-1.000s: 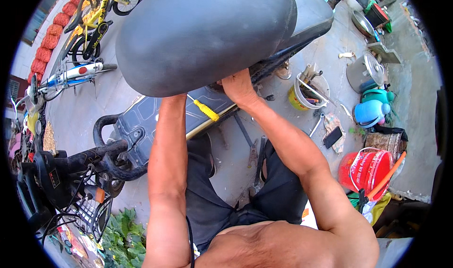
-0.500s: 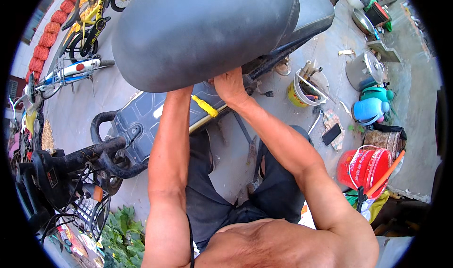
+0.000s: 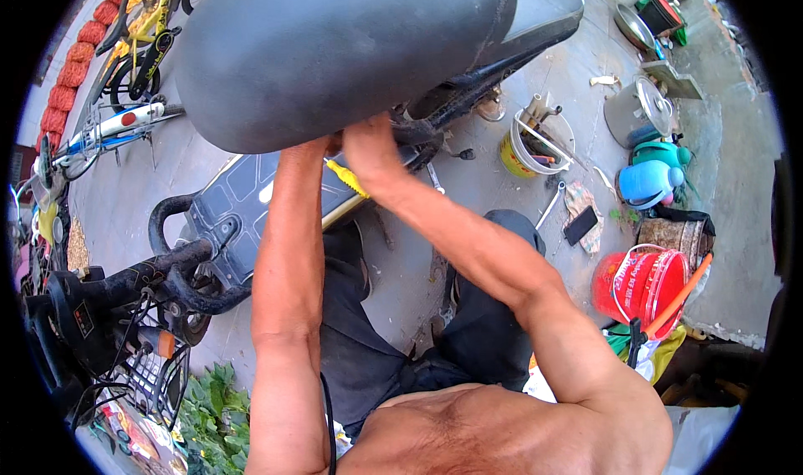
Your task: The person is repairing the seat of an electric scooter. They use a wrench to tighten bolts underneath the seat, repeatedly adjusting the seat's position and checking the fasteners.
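Observation:
The black scooter seat (image 3: 343, 57) fills the top of the view and hangs over both hands. My left hand (image 3: 314, 146) reaches up beneath its near edge; little beyond the wrist shows and its fingers are hidden. Close beside it on the right, my right hand (image 3: 368, 145) shows its back, while its fingers vanish under the seat. What either hand touches or holds cannot be seen. A yellow-handled screwdriver (image 3: 345, 176) lies on the grey footboard (image 3: 255, 182) below the seat, between my wrists and partly covered by my right forearm.
Scooter handlebars (image 3: 109, 308) stand at the left. Bicycles (image 3: 155, 48) are parked at the far left. Rightward are a bucket of tools (image 3: 514, 153), a wrench (image 3: 552, 203), a phone (image 3: 580, 225) on a cloth, a lidded metal pot (image 3: 636, 115) and a red bucket (image 3: 631, 287).
My right hand has shifted left toward my left hand, still under the seat. Its forearm now covers part of the screwdriver. The whole view has shifted slightly.

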`<state>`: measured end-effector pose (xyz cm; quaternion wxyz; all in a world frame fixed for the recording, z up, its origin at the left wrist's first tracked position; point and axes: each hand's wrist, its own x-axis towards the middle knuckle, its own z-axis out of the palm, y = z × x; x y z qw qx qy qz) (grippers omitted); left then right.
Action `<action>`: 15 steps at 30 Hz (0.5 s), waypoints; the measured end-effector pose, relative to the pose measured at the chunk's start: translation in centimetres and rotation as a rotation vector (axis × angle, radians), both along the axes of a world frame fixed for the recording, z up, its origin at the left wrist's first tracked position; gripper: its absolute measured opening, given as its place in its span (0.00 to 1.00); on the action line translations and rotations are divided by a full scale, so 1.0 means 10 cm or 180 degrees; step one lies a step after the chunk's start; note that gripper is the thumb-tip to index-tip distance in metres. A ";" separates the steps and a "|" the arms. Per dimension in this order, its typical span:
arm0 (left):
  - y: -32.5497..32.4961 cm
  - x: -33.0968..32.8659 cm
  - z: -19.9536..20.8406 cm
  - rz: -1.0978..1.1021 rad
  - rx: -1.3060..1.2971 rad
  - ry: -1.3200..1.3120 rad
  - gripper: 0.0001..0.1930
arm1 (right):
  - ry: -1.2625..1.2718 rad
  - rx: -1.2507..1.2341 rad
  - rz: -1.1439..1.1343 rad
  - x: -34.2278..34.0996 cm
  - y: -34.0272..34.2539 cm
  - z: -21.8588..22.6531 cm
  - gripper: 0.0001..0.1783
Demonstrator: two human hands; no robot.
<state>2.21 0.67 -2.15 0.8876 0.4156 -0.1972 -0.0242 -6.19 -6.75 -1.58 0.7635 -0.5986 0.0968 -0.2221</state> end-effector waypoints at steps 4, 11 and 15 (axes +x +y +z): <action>0.05 0.02 0.04 -0.0046 -0.0074 0.0006 0.25 | -0.0140 0.0696 0.0426 0.02 0.08 0.10 0.16; 0.07 0.02 0.11 -0.0171 -0.0362 0.0026 0.25 | 0.0467 0.0850 0.0602 -0.35 -0.04 0.27 0.19; 0.20 -0.01 0.05 0.0277 0.0436 -0.0268 0.24 | 0.0766 0.0891 0.0516 -0.48 -0.02 0.07 0.21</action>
